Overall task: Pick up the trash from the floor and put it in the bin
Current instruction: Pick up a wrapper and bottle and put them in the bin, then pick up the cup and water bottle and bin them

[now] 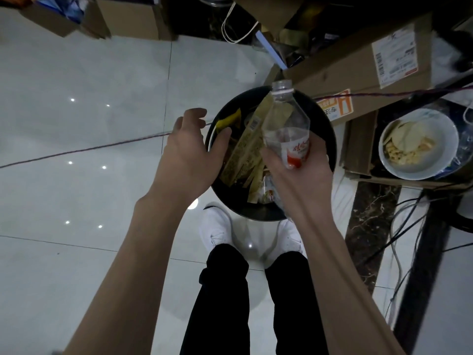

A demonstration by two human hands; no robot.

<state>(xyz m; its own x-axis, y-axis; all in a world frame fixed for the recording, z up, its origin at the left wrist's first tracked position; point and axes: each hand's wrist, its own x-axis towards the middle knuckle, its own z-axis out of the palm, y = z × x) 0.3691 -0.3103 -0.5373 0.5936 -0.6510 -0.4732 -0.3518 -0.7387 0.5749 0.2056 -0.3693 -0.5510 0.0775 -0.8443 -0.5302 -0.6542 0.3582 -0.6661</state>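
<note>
the person's right hand (294,175) grips a clear plastic bottle (284,121) by its lower part, its fingers (318,149) and thumb curled round the red and white label. the bottle has no cap and tilts with its open neck pointing away from the person. it hangs above the round black bin (330,139), not yet inside. the left hand (184,155) hovers over the bin's left rim, holding nothing, its fingers spread wide and loosely bent. the bin stands on the glossy pale tiled floor (76,119), just beyond the person's white shoes (217,229), and holds long tan wrappers (245,149) and a yellow scrap (227,121). cardboard boxes (358,62) stand beyond and right of the bin. a white bowl (437,139) with food scraps sits to the right. a thin purple cord (76,151) crosses the floor.
</note>
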